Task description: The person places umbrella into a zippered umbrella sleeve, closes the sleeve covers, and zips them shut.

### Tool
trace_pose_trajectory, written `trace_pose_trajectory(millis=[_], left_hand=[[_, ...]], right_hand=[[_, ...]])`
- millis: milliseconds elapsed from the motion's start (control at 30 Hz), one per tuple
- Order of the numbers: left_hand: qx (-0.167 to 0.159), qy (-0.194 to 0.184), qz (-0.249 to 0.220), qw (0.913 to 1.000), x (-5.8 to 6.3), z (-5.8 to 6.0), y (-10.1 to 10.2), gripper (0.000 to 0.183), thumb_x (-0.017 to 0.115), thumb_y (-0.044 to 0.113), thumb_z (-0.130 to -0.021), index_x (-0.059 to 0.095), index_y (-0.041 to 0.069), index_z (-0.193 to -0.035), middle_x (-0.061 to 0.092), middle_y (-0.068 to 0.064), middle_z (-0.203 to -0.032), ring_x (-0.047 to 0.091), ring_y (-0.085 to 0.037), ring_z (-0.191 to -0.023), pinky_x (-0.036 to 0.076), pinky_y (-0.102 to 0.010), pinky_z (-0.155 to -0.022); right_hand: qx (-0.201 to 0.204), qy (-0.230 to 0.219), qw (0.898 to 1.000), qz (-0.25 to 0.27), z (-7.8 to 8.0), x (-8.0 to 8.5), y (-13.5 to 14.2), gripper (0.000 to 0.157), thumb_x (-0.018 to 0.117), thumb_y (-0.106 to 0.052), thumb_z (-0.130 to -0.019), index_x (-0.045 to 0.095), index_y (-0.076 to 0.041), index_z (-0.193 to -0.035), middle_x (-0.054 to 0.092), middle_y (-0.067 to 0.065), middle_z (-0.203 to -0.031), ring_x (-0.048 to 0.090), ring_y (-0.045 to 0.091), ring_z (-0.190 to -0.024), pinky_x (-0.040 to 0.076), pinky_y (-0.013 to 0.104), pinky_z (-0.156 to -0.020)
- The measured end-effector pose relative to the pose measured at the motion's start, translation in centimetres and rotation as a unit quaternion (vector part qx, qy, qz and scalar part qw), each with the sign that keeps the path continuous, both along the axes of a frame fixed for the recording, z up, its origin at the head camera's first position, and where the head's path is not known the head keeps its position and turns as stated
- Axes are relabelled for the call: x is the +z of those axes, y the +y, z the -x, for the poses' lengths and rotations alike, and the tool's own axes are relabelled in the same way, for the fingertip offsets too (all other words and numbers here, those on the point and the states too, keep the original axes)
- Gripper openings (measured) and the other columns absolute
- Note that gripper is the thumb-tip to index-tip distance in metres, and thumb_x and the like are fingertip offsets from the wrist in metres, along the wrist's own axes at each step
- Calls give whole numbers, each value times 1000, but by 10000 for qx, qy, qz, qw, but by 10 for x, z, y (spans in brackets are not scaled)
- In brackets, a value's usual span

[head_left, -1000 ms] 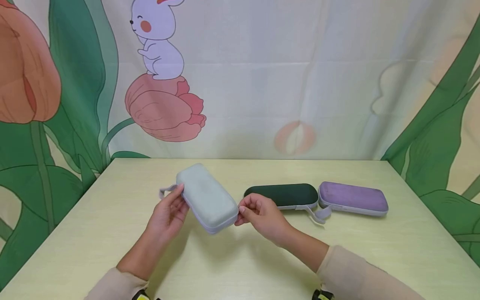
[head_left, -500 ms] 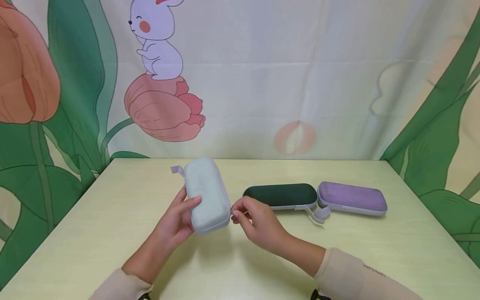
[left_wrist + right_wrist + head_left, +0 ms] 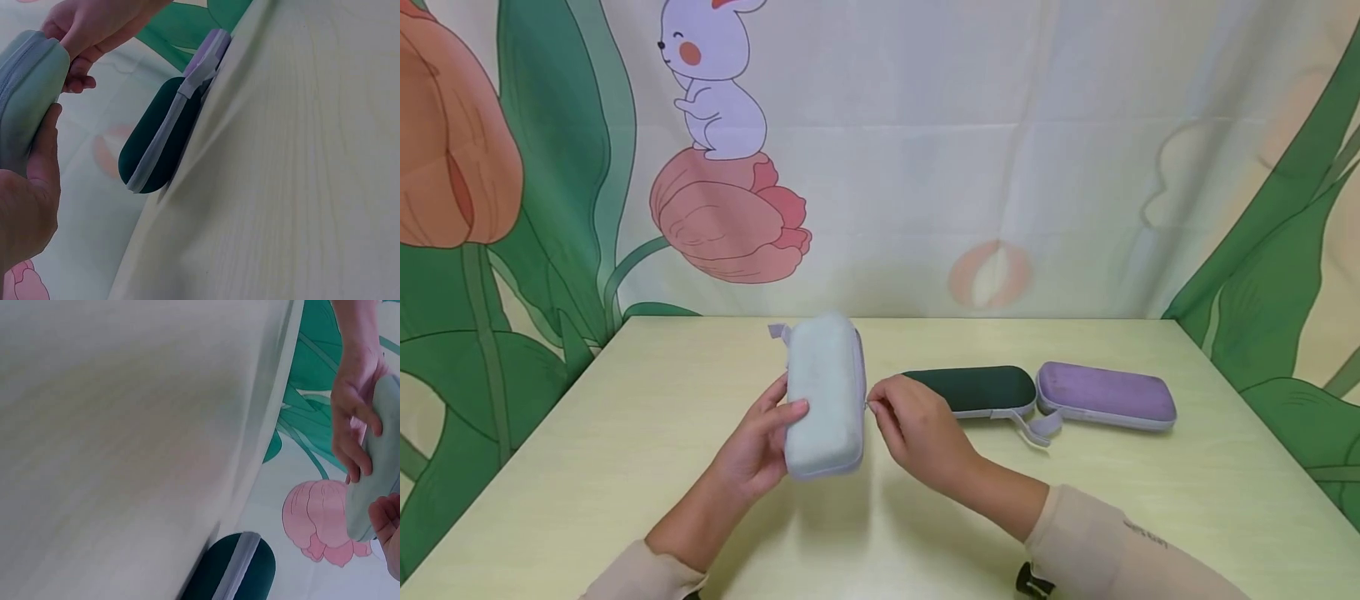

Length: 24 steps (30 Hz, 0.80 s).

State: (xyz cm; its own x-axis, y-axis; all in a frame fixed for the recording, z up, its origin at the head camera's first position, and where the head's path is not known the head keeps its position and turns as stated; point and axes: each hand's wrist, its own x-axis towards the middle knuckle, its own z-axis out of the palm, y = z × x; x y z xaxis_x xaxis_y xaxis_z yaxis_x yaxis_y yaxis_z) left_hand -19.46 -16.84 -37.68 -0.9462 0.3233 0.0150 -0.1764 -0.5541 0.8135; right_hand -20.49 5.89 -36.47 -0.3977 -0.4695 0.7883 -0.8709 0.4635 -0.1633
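A pale mint zippered case (image 3: 824, 400) with a lilac zipper band is held up over the table, standing nearly upright in the head view. My left hand (image 3: 762, 442) grips it from the left, thumb across its front face. At its right edge, my right hand (image 3: 923, 433) pinches the small zipper pull, about halfway along the side. A lilac wrist loop (image 3: 779, 332) sticks out at the case's upper left. The left wrist view shows the zipper line along the case (image 3: 32, 94); the zipper appears closed where it shows.
A dark green case (image 3: 977, 388) lies on the table (image 3: 647, 467) behind my right hand, partly hidden by it. Right beside it lies a purple case (image 3: 1107, 397), with a lilac loop (image 3: 1043, 428) in front of them. A printed curtain (image 3: 910, 167) hangs behind the table.
The mint case has turned from slanted to nearly upright and shifted slightly right. My left thumb has come onto its front, and my right hand has moved up along its right edge.
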Motion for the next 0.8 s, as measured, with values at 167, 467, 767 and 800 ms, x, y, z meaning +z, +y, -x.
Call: trace_pose_trajectory(millis=[167, 467, 767, 800], left_hand=[[-103, 14, -27, 9999, -1, -1, 2, 37, 58, 6, -93, 55, 21, -127, 66, -1, -115, 67, -19, -98, 55, -36, -82], [-251, 174, 0, 9995, -3, -1, 2, 29, 59, 7, -94, 57, 17, -121, 67, -3, -113, 69, -20, -95, 56, -37, -80], [-530, 140, 171, 9984, -3, -1, 2, 26, 55, 15, -97, 56, 18, -123, 66, -3, -112, 67, -19, -94, 56, -33, -78], [-550, 78, 194, 9983, -2, -1, 2, 25, 55, 17, -98, 56, 18, -123, 66, -3, -112, 67, -18, -94, 56, -32, -77]], right_hand=[[-138, 118, 9998, 3, 6, 4, 3, 9, 65, 2, -87, 59, -2, -91, 56, 4, -79, 49, 15, -68, 46, 24, -62], [-313, 255, 9992, -55, 15, 9, 7, 8, 67, 1, -87, 60, -2, -91, 59, 6, -80, 52, 17, -69, 48, 26, -62], [-487, 336, 9982, 77, 27, 9, 11, 7, 66, 1, -87, 61, 0, -91, 60, 8, -82, 55, 20, -72, 51, 31, -66], [-510, 330, 9981, 100, 28, 8, 12, 7, 66, 2, -87, 60, 0, -91, 60, 8, -83, 56, 20, -73, 51, 31, -67]])
